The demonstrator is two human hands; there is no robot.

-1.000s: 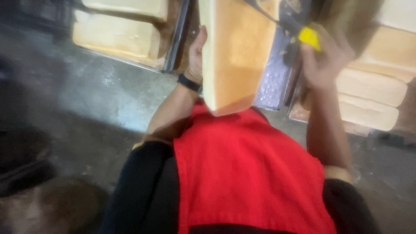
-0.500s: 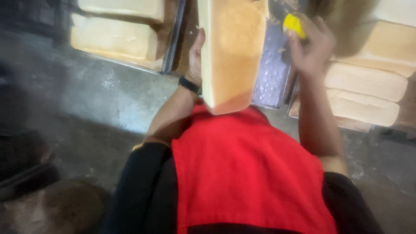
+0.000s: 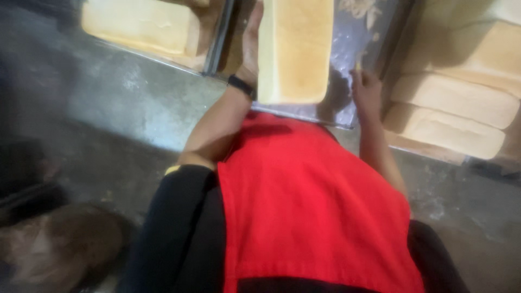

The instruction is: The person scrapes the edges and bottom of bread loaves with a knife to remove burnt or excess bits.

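Observation:
A long pale loaf of bread [image 3: 294,51] stands on a metal tray [image 3: 347,106] in front of me. My left hand [image 3: 251,46], with a black band at the wrist, grips the loaf along its left side. To the right of the loaf, my right hand [image 3: 367,89] rests low on the tray with its fingers curled. Only a sliver of the yellow handle of a knife [image 3: 358,66] shows above its fingers; the blade is hidden. My red apron [image 3: 309,206] fills the lower middle.
More long loaves [image 3: 450,116] are stacked at the right. Another loaf [image 3: 138,24] lies in a tray at the top left. Bread scraps [image 3: 361,8] lie at the tray's far end. Grey concrete floor [image 3: 135,108] lies at the left, with a dark brown shape [image 3: 59,249] at the bottom left.
My right hand has come down from above the loaf to the tray beside it. The loaf and my left hand have stayed in about the same place.

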